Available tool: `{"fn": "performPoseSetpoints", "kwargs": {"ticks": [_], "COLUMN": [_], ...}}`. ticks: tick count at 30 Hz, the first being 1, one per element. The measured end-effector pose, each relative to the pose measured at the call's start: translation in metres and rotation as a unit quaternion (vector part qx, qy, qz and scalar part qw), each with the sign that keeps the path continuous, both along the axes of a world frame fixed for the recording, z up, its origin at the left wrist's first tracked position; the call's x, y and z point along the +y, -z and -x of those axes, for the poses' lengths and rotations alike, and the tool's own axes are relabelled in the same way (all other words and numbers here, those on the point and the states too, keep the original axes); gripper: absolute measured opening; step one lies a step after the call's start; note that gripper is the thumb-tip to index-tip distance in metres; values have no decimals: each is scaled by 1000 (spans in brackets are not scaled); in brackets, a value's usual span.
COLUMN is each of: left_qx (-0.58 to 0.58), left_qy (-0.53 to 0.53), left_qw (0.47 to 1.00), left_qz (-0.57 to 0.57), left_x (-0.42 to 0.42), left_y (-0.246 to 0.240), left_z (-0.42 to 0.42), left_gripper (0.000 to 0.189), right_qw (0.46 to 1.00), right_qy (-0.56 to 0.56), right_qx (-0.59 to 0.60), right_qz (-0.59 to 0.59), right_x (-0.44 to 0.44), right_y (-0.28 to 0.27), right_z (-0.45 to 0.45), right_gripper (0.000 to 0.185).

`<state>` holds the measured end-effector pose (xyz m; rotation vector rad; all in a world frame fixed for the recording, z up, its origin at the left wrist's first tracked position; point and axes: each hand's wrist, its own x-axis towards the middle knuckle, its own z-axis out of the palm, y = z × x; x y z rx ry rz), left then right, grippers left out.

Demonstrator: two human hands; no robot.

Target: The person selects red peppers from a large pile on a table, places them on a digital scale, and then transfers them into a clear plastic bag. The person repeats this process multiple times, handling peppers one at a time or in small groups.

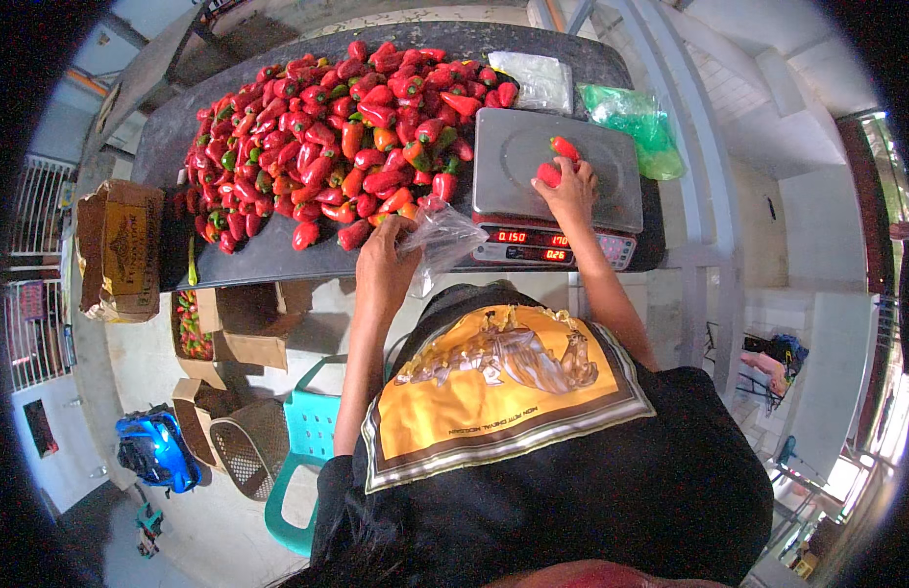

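Observation:
A big heap of red bell peppers (307, 147), a few orange or green, covers much of the dark table (167, 132). My left hand (386, 257) pinches the rim of a clear plastic bag (447, 239) at the heap's front edge. To its right stands a digital scale with a flat metal plate (506, 154) and lit red digits. Over the plate, my right hand (572, 191) has its fingers around a red pepper (549, 175). Another red pepper with a green stem (564, 148) lies on the plate just beyond the fingertips.
Behind the scale lie a stack of clear plastic bags (535, 81) and a green plastic pack (631, 125). An open cardboard box (120, 250) is at the table's left end. Below are a box of peppers (195, 323), a perforated basket (252, 448) and a teal plastic chair (311, 426).

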<state>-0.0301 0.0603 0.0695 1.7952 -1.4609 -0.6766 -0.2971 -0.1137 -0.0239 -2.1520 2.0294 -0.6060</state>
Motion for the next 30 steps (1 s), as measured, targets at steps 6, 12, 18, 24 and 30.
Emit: {"fn": "performPoseSetpoints", "kwargs": {"ticks": [6,12,18,24,30], "left_qx": [12,-41,-51,130,-14], "left_qy": [-8,4,-40,-105,-45], "left_qw": [1000,999,997,974,984], "left_qz": [10,18,51,155,172], "left_x": [-4,-11,-17,-37,-41], "left_y": [-9,-3,1,-11,-55], "left_z": [6,3,7,25,45], "left_gripper": [33,29,21,15,16], "right_qw": [998,991,690,580,492], "right_qy": [-47,-106,-312,-395,-300], "right_qx": [18,-71,-568,-560,-631], "right_qz": [25,37,-322,-441,-519], "right_x": [2,-5,36,60,60], "right_y": [-2,0,-114,-116,-91], "right_z": [-11,0,-37,-77,-84], "right_gripper": [48,45,42,57,60]}}
